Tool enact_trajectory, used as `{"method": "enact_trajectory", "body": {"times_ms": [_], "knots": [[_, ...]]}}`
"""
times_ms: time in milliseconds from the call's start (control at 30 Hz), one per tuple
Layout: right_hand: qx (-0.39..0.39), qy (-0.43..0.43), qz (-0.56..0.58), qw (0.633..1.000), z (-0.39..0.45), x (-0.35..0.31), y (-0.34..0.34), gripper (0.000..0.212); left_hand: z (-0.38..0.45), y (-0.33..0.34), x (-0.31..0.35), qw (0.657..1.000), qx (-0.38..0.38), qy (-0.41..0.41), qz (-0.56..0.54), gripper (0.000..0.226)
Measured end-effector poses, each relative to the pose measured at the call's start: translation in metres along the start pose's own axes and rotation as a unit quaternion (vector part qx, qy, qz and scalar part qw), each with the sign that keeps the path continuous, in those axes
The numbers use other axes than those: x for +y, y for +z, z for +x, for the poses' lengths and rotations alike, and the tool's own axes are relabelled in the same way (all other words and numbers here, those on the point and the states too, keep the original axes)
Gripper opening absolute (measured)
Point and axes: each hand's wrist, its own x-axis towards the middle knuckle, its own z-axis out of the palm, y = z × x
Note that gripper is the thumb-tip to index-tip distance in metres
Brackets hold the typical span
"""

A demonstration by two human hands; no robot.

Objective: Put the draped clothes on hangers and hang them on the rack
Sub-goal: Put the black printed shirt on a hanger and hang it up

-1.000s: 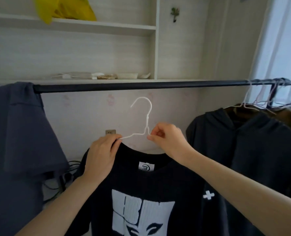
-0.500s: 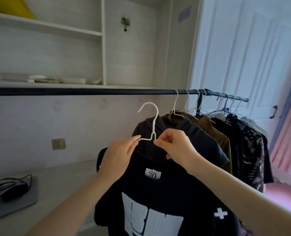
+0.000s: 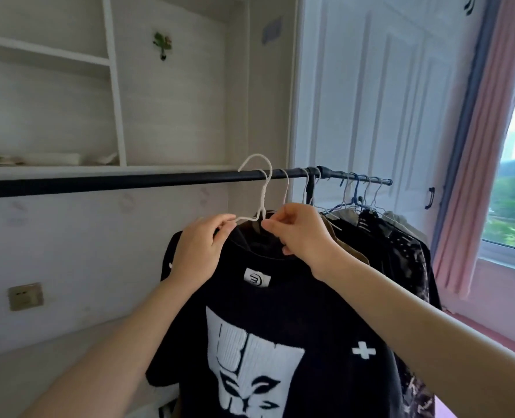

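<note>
Both hands up at the rack w/ a black T-shirt [image 3: 280,312] already on a white wire hanger [image 3: 257,188]. Left hand [image 3: 197,251] has its fingers [image 3: 223,226] clenched on the hanger's left shoulder wire, right at the collar. Right hand [image 3: 303,233] pinches the base of the hanger neck, thumb & forefinger closed on the wire. Hanger hook overlaps the black rail [image 3: 129,184] of the rack; can't tell if it rests on it. Shirt hangs below the hands, centre, white graphic print and neck label facing the camera, small white cross on the right sleeve. Just right of it, along the far right part of the rail, a row of hung clothes [image 3: 385,236] on their own hangers, dark and tan. Behind the rail: white shelves [image 3: 69,168]. Far right, pink curtain [image 3: 476,146] beside a window.
</note>
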Motion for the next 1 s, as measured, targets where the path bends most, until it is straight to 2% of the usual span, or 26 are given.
{"method": "enact_trajectory", "body": {"times_ms": [200, 367, 633, 800, 933, 1000], "knots": [[0.011, -0.006, -0.025, 1.0, 0.058, -0.011, 0.016, 0.013, 0.051, 0.01, -0.038, 0.999, 0.009, 0.008, -0.039, 0.026], [0.012, 0.023, -0.044, 0.999, 0.087, 0.001, 0.036, 0.013, 0.065, 0.024, -0.073, 0.999, -0.005, 0.005, -0.039, 0.027], [-0.006, 0.063, -0.034, 0.997, 0.095, 0.033, 0.063, 0.014, 0.056, 0.04, -0.108, 0.998, -0.057, -0.01, -0.036, 0.022], [0.001, 0.087, -0.044, 0.995, 0.101, 0.042, 0.064, 0.013, 0.064, 0.048, -0.114, 0.989, -0.116, -0.046, -0.077, 0.023], [0.017, 0.062, -0.105, 0.992, 0.097, 0.046, 0.061, 0.015, 0.066, 0.059, -0.118, 0.988, -0.116, -0.063, -0.083, 0.026], [0.034, 0.031, -0.164, 0.985, 0.088, 0.043, 0.059, 0.023, 0.066, 0.062, -0.114, 0.988, -0.117, -0.069, -0.078, 0.027]]}}
